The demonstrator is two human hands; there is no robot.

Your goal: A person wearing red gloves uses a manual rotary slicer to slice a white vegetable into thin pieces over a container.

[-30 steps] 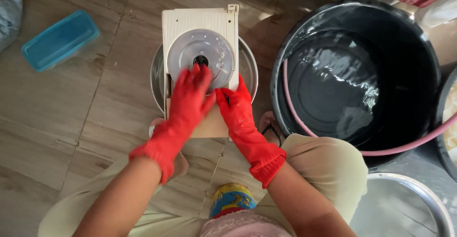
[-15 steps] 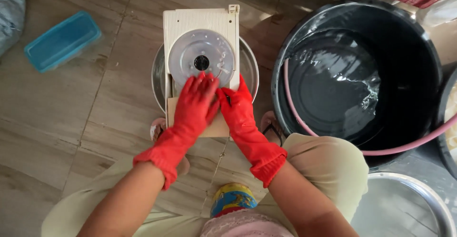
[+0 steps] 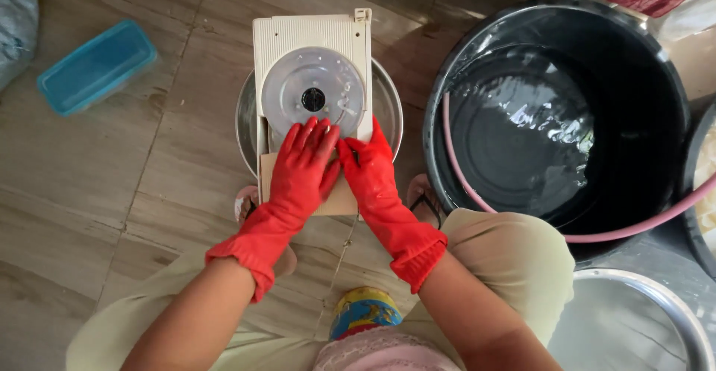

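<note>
Over the steel bowl (image 3: 388, 110) on the floor, our two gloved hands rest on the slicer board (image 3: 312, 35).
Board's long axis runs straight away from us; its round blade disc (image 3: 313, 87) lies just beyond the fingertips. Left hand (image 3: 302, 168) spread flat, nearer the disc; right hand (image 3: 369, 170) lies flat at the board's right edge.

The slicer board (image 3: 312, 43) lies across a bowl (image 3: 388, 106), tub (image 3: 556, 117) right, box (image 3: 95, 64) left, perhaps touching nothing.

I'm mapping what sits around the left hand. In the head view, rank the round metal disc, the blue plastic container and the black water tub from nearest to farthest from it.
From the left hand:
1. Round metal disc, just beyond the fingertips.
2. Black water tub, off to the right.
3. Blue plastic container, far left on the floor.
</note>
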